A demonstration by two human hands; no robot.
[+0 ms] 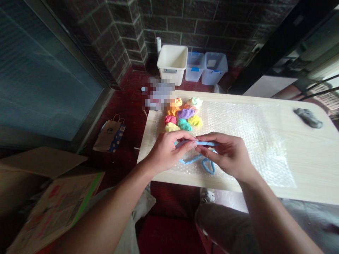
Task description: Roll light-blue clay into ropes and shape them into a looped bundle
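Note:
Between the fingers of both hands runs a thin blue clay rope (206, 143), held just above the table. My left hand (172, 148) pinches it with thumb and index finger. From the other side my right hand (225, 151) grips it close by, the fingertips of both hands nearly meeting. More of the blue rope hangs or lies below in a curved loop (208, 167); whether it is one piece I cannot tell. Just beyond my left hand sit several soft clay lumps: purple (185, 113), teal (184, 124), yellow (195, 121), red (170, 120) and others.
Bubble wrap (246, 130) covers much of the pale wooden table (307, 155). A grey lump (308, 118) lies at the right. Behind the table stand a white bin (172, 65) and two clear tubs. A paper bag (108, 134) and an open cardboard box (60, 201) are on the left.

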